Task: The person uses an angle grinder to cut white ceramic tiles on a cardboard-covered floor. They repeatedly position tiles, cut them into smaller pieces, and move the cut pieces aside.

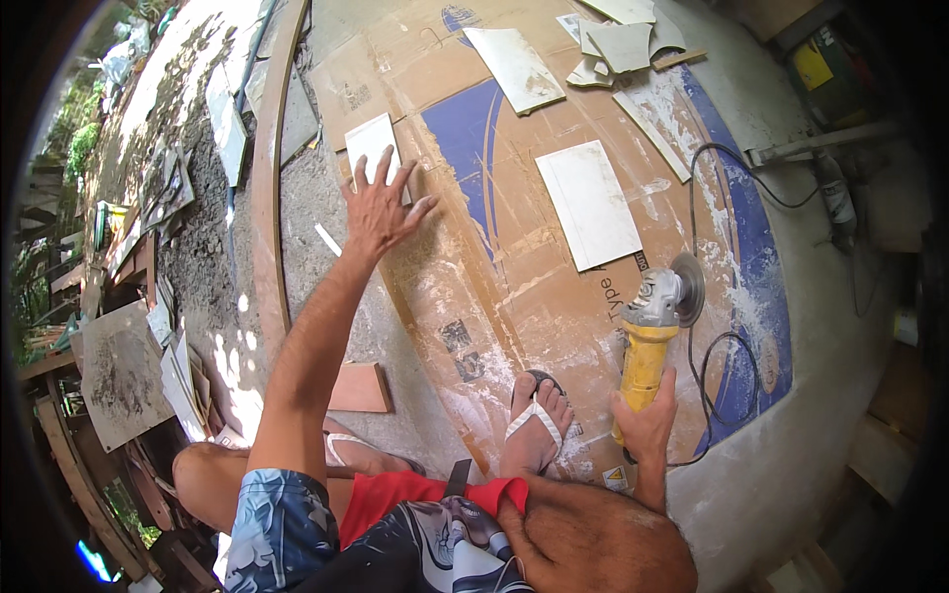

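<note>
My right hand (647,420) grips the yellow body of an angle grinder (647,361). Its grey metal head and round disc point away from me, low over the dusty cardboard. My left hand (384,212) reaches forward with fingers spread over a small white tile piece (368,138); whether the fingertips press on it I cannot tell. Between the two hands, a larger white tile (590,205) with a thin line along one side lies flat on the cardboard. Farther off lies another white tile piece (514,69).
Flattened cardboard (425,287) covers the floor under my sandalled foot (537,420). Broken tile pieces (618,44) and a narrow strip (652,136) lie at the far right. A black cord (695,208) loops beside the grinder. A long wooden board (268,178) and a reddish block (361,387) lie left.
</note>
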Motion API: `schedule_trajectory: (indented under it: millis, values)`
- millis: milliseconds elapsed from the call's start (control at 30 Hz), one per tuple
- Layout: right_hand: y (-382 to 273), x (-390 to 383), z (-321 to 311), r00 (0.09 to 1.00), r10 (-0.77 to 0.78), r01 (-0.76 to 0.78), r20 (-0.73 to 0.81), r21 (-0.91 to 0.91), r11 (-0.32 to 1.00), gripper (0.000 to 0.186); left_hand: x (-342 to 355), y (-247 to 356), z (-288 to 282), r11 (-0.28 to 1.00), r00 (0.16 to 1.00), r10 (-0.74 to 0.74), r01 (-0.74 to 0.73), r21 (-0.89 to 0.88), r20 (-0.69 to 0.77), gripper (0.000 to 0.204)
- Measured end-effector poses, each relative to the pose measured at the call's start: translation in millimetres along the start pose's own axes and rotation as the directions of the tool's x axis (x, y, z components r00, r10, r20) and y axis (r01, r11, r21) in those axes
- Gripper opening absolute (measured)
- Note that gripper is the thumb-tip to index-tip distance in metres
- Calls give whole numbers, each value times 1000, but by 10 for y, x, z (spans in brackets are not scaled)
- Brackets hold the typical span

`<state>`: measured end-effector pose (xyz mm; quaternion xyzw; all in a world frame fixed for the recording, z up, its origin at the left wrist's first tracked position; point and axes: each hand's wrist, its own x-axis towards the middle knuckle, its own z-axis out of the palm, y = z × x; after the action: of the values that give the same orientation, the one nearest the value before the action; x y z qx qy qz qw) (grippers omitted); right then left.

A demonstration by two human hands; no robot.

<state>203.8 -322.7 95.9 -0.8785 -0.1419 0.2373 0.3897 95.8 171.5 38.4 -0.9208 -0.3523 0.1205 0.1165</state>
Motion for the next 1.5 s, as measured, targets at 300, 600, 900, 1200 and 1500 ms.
schedule_trajectory:
  millis: [300,600,900,1200,1500]
  values:
    - [-19,28,9,998,8,-4,-57,80,997,59,1005,1936,-797,429,428,903,-902,56,-37,166]
    - [188,-41,-91,988,27,-17,-151,63,998,62,641,1558,-486,727,762,636,-643,-241,-117,159]
    - [26,216,158,999,34,-33,-6,60,998,58,-857,1841,-224,692,954,-247,297,-658,170,143]
    - [-396,700,411,988,-129,130,90,-3,992,64,-1452,1964,-174,474,977,-212,81,-877,-24,99]
    - [-1058,1557,1373,933,-247,277,262,-84,957,66,-468,1560,-280,-326,990,-125,25,-945,69,59]
